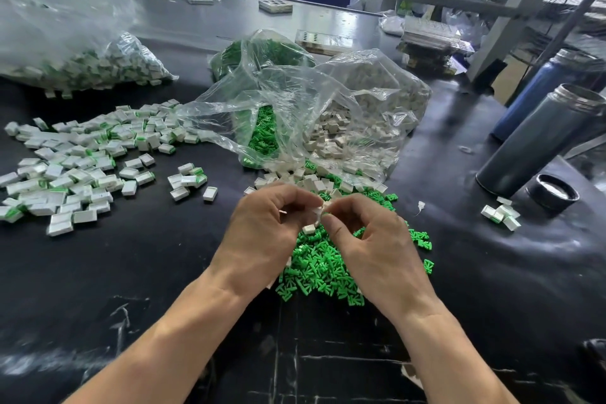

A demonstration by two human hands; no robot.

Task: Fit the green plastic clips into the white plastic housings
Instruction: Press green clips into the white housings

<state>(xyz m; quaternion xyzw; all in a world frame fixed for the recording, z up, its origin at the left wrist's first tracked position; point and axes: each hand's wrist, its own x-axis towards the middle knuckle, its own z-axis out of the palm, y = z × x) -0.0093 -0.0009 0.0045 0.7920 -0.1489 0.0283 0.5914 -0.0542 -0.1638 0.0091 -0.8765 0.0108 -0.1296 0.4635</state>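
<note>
Left hand (262, 226) and right hand (367, 239) met fingertip to fingertip above the loose pile of green clips (323, 267) on the black table (137, 272). Both had fingers curled, pinching one small white housing (319, 211) between them. Whether a clip sat inside it could not be told. Spare white housings (305, 179) lay just beyond, at the open bag (295, 108).

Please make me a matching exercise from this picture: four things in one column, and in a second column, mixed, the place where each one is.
Things:
1. loose green clips
2. finished white housings
3. grey flask
4. black lid

Places:
A. spread on the table at the left
B. standing at the right edge of the table
C. heaped under the two hands
D. lying at the foot of the flask

Pairs: 1-C, 2-A, 3-B, 4-D
</note>
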